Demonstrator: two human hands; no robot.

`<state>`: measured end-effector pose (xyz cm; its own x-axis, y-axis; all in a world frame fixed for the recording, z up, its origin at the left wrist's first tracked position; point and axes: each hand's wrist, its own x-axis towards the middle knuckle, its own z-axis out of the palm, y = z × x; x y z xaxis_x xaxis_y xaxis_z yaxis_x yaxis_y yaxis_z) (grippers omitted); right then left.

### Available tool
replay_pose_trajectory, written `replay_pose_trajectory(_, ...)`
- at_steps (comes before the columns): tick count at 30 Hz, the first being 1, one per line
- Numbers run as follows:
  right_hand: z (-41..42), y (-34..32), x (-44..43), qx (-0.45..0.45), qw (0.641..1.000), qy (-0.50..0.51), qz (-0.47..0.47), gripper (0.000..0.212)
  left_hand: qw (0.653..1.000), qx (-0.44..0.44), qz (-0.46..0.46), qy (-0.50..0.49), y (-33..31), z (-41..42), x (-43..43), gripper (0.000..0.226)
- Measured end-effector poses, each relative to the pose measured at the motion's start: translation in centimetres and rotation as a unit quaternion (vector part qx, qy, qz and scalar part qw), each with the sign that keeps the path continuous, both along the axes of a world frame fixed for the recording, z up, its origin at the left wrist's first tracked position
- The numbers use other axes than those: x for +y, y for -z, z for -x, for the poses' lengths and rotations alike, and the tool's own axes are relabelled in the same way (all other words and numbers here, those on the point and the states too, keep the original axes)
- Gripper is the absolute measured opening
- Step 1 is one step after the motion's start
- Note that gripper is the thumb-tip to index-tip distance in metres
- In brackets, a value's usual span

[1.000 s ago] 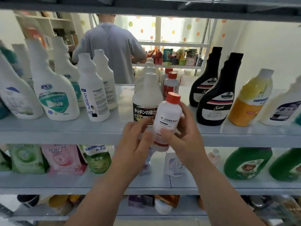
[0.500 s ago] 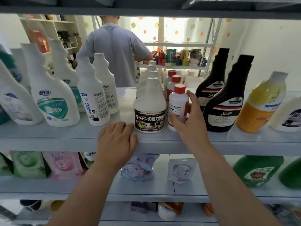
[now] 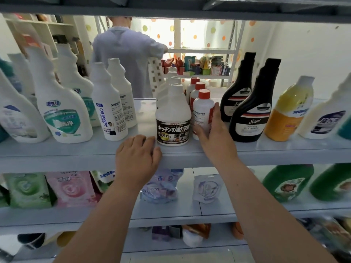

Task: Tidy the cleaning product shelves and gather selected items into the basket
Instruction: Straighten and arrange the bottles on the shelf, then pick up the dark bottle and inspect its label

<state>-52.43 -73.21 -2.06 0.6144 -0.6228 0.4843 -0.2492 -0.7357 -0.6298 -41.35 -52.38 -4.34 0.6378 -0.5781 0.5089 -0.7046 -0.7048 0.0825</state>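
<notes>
- Red-capped bottle (image 3: 202,112): clasped by right hand (image 3: 212,128) fingers (image 3: 216,111), near shelf (image 3: 76,154) front edge; to be squared before release.
- Left hand (image 3: 137,156): fingers together, flat on front edge, empty.

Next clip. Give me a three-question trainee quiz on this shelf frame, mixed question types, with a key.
1. True or false: the right hand touches the red-capped white bottle.
2. The left hand rests on: A) the shelf edge B) a black bottle C) a basket.
3. Fill in: the bottle right of the two black Sam bottles holds ___ liquid.

Key: 1 true; 2 A; 3 yellow (yellow-orange bottle).
</notes>
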Motion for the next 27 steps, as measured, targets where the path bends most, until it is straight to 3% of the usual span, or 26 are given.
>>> replay_pose_trajectory(2, 1.6, 0.9, 0.9, 0.035, 0.997, 0.01, 0.066, 0.086, 1.0, -0.01, 0.007, 0.003, 0.2, -0.1, 0.1, 0.05)
replay_pose_trajectory(5, 4.9, 3.4, 1.8, 0.087, 0.975, 0.003, 0.204, 0.058, 1.0, -0.025, 0.016, 0.006, 1.0, 0.0, 0.7, 0.053)
replay_pose_trajectory(8, 8.4, 5.1, 1.1, 0.126, 0.955, -0.001, 0.267, 0.049, 0.999, -0.034, 0.035, 0.004, 2.8, 1.0, 1.6, 0.056)
replay_pose_trajectory(15, 14.8, 4.9, -4.4, 0.121, 0.959, 0.03, 0.253, 0.053, 0.995, -0.048, 0.086, 0.01, 5.4, 6.0, 1.1, 0.073)
replay_pose_trajectory(21, 18.7, 4.7, -11.5, 0.079, 0.964, 0.052, 0.247, 0.043, 0.983, -0.061, 0.055, 0.166, 4.8, 13.5, -6.7, 0.056)
replay_pose_trajectory(24, 19.2, 5.1, -12.9, 0.081, 0.962, 0.036, 0.259, 0.049, 0.963, -0.056, 0.126, 0.232, 2.9, 16.8, -11.8, 0.053)
replay_pose_trajectory(27, 18.9, 5.6, -13.3, 0.101, 0.956, 0.025, 0.276, 0.058, 0.952, 0.047, 0.236, 0.19, -0.4, 17.4, -16.8, 0.067)
